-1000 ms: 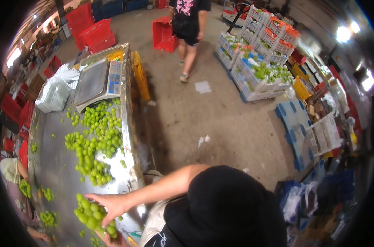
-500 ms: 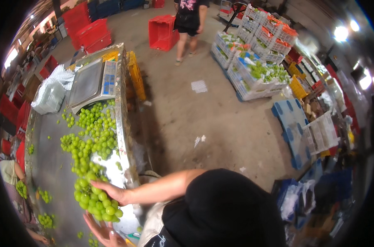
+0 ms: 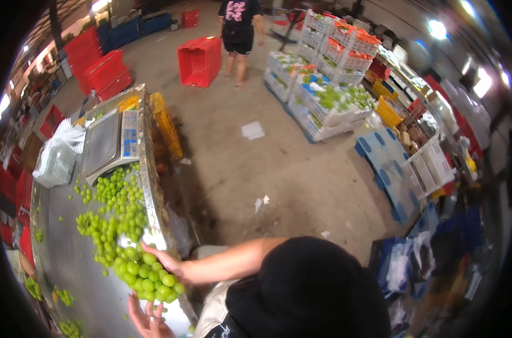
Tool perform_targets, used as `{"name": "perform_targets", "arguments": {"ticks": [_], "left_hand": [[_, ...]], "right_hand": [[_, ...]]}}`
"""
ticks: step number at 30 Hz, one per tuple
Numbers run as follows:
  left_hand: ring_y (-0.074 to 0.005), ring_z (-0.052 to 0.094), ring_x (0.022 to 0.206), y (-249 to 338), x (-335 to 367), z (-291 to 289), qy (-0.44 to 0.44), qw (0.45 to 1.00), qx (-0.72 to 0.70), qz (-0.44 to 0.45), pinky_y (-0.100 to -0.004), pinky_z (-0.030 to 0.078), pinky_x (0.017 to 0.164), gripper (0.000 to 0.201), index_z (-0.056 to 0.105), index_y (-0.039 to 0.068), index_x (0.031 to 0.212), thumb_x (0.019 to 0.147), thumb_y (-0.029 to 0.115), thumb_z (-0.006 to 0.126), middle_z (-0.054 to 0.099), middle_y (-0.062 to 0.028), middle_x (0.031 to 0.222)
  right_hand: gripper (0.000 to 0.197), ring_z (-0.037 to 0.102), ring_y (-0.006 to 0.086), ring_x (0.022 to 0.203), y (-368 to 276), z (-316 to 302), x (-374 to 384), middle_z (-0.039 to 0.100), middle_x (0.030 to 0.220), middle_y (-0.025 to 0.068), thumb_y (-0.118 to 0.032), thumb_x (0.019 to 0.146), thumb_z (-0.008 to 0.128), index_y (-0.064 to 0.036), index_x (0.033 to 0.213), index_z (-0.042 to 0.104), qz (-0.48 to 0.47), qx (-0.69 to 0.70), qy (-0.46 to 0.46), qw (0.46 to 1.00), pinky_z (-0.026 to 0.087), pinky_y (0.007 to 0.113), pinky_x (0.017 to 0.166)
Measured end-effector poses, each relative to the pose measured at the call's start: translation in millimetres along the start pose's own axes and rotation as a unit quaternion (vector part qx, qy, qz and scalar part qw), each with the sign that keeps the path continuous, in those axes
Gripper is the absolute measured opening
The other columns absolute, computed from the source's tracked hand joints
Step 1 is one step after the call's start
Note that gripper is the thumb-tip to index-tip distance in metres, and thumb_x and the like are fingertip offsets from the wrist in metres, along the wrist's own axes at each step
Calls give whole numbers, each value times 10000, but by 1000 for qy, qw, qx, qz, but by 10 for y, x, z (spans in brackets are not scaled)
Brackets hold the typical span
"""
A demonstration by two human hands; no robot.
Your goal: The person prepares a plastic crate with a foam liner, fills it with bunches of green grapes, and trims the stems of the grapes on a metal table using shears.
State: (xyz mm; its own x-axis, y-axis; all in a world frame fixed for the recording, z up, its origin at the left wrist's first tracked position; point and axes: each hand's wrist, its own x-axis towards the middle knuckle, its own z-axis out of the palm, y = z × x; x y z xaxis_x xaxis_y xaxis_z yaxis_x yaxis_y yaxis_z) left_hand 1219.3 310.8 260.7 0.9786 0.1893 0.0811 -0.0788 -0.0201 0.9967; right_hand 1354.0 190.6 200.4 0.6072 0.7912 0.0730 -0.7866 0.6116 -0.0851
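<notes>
A bunch of large green grapes point(image 3: 149, 277) hangs over the near right edge of the grey metal table point(image 3: 70, 236). My right hand point(image 3: 168, 262) holds it from the right, with the thumb over its upper side and most fingers hidden behind the grapes. Below the bunch, my left hand point(image 3: 147, 320) has its fingers spread and palm turned up, close to the lowest grapes; the frame's dark rim cuts off its wrist. Behind the bunch, a long heap of green grapes point(image 3: 118, 217) stretches along the table to the foot of a digital scale point(image 3: 103, 141).
Clear plastic boxes point(image 3: 57, 166) with white foam netting stand left of the scale. At the left rim a co-worker's arm point(image 3: 27, 263) is near small grape clusters. Beyond lie a red crate point(image 3: 199, 62), a standing person point(image 3: 240, 34), stacked produce crates point(image 3: 334, 107) and a blue pallet point(image 3: 382, 169).
The whole view has shifted, so the table and crates sit farther left. The held bunch has come slightly toward the table's right edge; the right hand still grips it and the left stays spread below.
</notes>
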Motion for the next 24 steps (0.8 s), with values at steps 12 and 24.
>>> {"name": "perform_targets", "arguments": {"ticks": [12, 24], "left_hand": [[-301, 515, 1049, 201, 282, 978, -60, 930, 358, 56, -354, 417, 898, 297, 549, 25, 1158, 891, 148, 508, 521, -168, 1211], [-121, 517, 859, -337, 704, 2646, -109, 984, -94, -101, -235, 442, 717, 356, 488, -6, 1133, 790, 6, 582, 537, -59, 1000]], "right_hand": [[588, 581, 219, 973, -833, 26, -798, 617, 1075, 100, -565, 809, 529, -68, 1120, 573, -75, 60, -3, 995, 444, 347, 883], [644, 581, 212, 992, -2080, 63, -2145, 580, 1142, 97, -592, 844, 438, -77, 1227, 490, -170, -47, 55, 983, 475, 356, 857]]}}
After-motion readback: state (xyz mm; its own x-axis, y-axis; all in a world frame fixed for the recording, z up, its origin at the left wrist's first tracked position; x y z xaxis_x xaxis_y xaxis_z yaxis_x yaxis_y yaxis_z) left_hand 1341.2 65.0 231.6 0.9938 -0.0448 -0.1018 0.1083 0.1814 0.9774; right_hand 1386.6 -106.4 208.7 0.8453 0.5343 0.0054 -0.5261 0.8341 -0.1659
